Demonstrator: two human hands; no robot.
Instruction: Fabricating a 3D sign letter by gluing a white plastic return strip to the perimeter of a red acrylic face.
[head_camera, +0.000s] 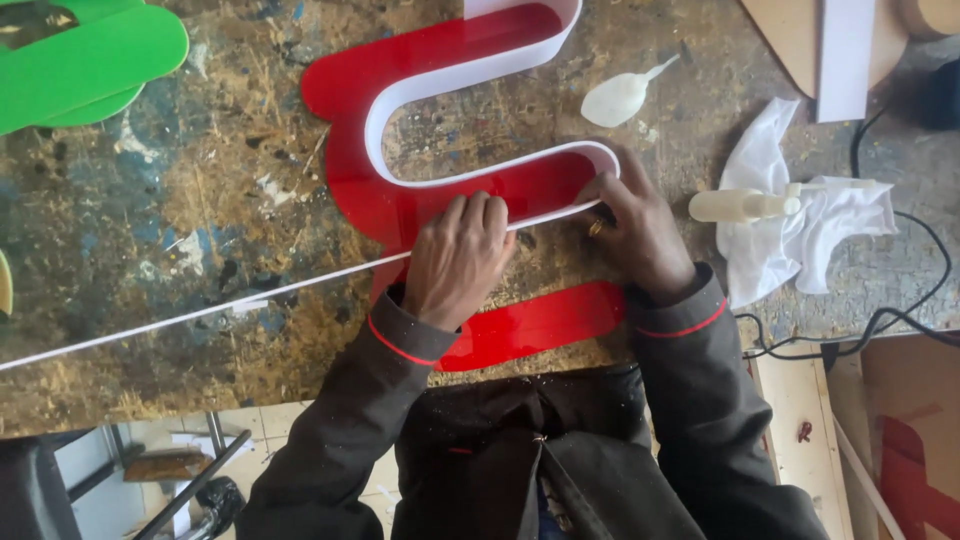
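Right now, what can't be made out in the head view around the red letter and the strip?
- Red letter: top cut off by the frame edge; middle hidden under both hands.
- White strip: far end runs off the left edge.
- Left hand fingertips: curled under, contact with the strip hidden.
- Right hand: grip at the bend hidden by its own fingers.

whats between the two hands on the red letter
In the head view, only the white strip and red letter face lie between the left hand and right hand.
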